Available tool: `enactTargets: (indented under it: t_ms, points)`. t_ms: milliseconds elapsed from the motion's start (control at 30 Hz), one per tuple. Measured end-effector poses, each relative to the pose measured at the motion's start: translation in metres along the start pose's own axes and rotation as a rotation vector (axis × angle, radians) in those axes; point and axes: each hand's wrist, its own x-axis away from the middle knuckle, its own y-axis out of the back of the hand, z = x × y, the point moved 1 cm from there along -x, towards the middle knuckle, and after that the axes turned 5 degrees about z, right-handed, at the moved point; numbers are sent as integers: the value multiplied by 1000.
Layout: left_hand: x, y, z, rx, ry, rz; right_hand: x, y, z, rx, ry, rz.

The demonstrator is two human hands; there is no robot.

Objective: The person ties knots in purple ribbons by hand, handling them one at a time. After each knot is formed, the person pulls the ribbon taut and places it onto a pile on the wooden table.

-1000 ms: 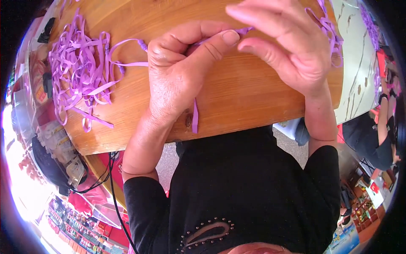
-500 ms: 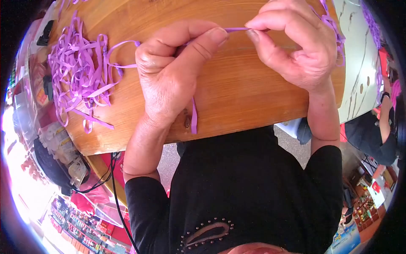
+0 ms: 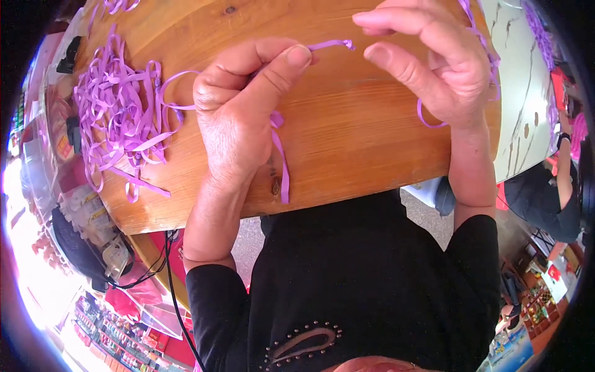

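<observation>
Between thumb and bent forefinger, my left hand [image 3: 238, 102] pinches a purple ribbon [image 3: 328, 44]. The ribbon's short end sticks out to the right and carries a small knot at its tip. Another length of purple ribbon hangs below that palm onto the table. My right hand [image 3: 437, 65] is just right of the knot, its thumb and forefinger apart and nothing between them. A tangled heap of purple ribbons [image 3: 121, 105], some knotted, lies left of my left hand, and one loop runs from it toward that hand.
The wooden table [image 3: 347, 149] has a curved edge near my body. More purple ribbons [image 3: 489, 56] lie beyond my right hand. A white marble-patterned table [image 3: 520, 99] adjoins on the right, with another person's arm [image 3: 564, 167] beside it. Black cables [image 3: 166, 260] hang at the lower left.
My right thumb and forefinger have let go of the ribbon's end and spread apart, baring the knot. My left hand has shifted slightly left and down, still pinching the ribbon.
</observation>
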Motion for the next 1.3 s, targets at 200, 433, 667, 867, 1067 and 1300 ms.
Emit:
enactTargets:
  t_ms: [200,433,667,867,1067,1300]
  points:
    - [4,0,-1,-105,96,-15,4,-15,-6,-31,72,5]
    - [-2,-6,-8,-275,50,59,16,6,-19,-276,-203,-392]
    - [-9,-15,-19,383,78,224,-1,-37,-12,-891,-217,-197]
    - [-22,-32,-58,692,-121,414,19,-70,7,-1388,-437,457]
    - [-22,40,-98,654,-318,364,35,-20,1,-658,-173,176]
    - [-16,66,-63,307,-403,6,82,14,-27,-736,-419,-57]
